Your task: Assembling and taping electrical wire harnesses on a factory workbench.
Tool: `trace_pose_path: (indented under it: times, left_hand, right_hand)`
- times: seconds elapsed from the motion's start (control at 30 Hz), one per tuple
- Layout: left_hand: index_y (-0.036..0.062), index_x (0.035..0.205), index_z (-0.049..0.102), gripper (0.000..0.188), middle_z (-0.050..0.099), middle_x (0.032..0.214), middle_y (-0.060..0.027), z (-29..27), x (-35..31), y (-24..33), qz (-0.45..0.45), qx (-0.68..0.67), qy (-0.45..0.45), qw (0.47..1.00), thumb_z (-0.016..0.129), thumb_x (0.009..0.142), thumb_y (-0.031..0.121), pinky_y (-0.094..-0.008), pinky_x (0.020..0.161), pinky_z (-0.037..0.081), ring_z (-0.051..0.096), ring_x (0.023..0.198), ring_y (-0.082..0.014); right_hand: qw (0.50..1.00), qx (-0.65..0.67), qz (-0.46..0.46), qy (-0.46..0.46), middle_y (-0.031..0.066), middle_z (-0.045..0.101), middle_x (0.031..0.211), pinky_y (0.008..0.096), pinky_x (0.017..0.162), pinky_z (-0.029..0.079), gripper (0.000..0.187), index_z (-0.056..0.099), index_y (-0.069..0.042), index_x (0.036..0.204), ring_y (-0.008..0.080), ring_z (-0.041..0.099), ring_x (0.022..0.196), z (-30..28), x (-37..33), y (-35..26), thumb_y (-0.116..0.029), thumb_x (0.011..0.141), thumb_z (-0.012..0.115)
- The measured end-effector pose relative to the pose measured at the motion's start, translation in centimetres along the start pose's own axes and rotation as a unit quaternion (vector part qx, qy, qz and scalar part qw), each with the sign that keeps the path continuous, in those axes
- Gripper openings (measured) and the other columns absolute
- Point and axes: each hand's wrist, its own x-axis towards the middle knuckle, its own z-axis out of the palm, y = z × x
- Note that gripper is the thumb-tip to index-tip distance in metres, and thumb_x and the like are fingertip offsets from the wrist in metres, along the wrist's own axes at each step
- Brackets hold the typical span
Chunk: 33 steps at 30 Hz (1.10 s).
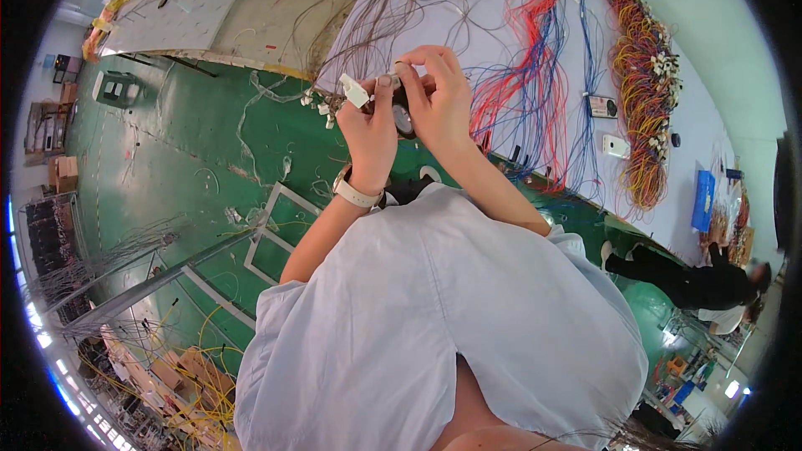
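My left hand [370,135], with a pale watch on its wrist, pinches a white plastic connector [354,91] between thumb and fingers. Several smaller white connectors [322,105] on dark wires hang beside that hand, over the table's edge. My right hand [440,100] is closed close against the left, thumb and forefinger meeting near the connector. Under its palm sits a black roll with a pale core [403,121], which looks like tape. The fingers partly hide the roll and the wire ends between the hands.
On the white table [510,108] lie brown wires [418,4], red wires [543,42], blue wires [589,58] and a thick yellow-red bundle [639,83]. A metal frame [251,234] and a stool [119,89] stand on the green floor. Another person [693,280] is at the right.
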Motion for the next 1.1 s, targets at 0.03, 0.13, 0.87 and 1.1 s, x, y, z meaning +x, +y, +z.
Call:
trace_pose_path:
  times: [0.03, 0.13, 0.87, 1.1]
  left_hand:
    - [-0.0018, 0.084, 0.062, 0.025, 0.049, 0.059, 0.0061, 0.1, -0.1, 0.1, 0.0, 0.0, -0.001, 1.0, 0.058, 0.093, 0.021, -0.021, 0.043, 0.025, 0.036, 0.051, -0.0006]
    - [-0.0012, 0.082, 0.062, 0.025, 0.049, 0.059, 0.0065, 0.2, -0.2, 0.5, 0.012, -0.011, -0.004, 1.0, 0.058, 0.093, 0.021, -0.0207, 0.043, 0.024, 0.034, 0.051, -0.0004]
    - [0.0009, 0.094, 0.058, 0.014, 0.053, 0.088, -0.013, -3.3, 1.1, 3.7, 0.266, 0.271, -0.222, 0.898, 0.061, 0.082, 0.008, -0.0393, 0.057, 0.046, 0.057, 0.072, -0.0328]
    - [0.0045, 0.1, 0.056, 0.028, 0.052, 0.093, -0.0096, -4.2, 0.3, 3.1, 0.324, 0.318, -0.221, 0.863, 0.064, 0.073, 0.006, -0.0371, 0.056, 0.048, 0.058, 0.071, -0.0306]
  right_hand:
    - [1.0, 0.005, -0.007, 0.011, 0.0084, 0.057, 0.091, 0.028, 0.05, 0.049, 0.008, 0.061, -0.004, 0.09, 0.0199, 0.062, 0.059, 0.0, -0.1, -0.1, -0.007, 0.083, 0.064]
    - [0.999, -0.006, -0.025, 0.022, 0.0084, 0.057, 0.09, 0.0276, 0.05, 0.049, 0.007, 0.061, -0.004, 0.09, 0.0192, 0.062, 0.059, -0.1, -0.3, -0.1, -0.005, 0.083, 0.064]
    - [0.998, 0.058, 0.004, 0.004, 0.0071, 0.057, 0.09, 0.0235, 0.048, 0.045, 0.005, 0.059, 0.0, 0.086, 0.011, 0.057, 0.057, -1.3, -1.5, -1.3, -0.004, 0.085, 0.062]
    - [0.981, 0.154, 0.107, -0.048, 0.0071, 0.061, 0.096, 0.022, 0.054, 0.047, 0.012, 0.063, 0.002, 0.092, 0.0086, 0.058, 0.065, -1.4, -1.5, -0.7, -0.008, 0.084, 0.062]
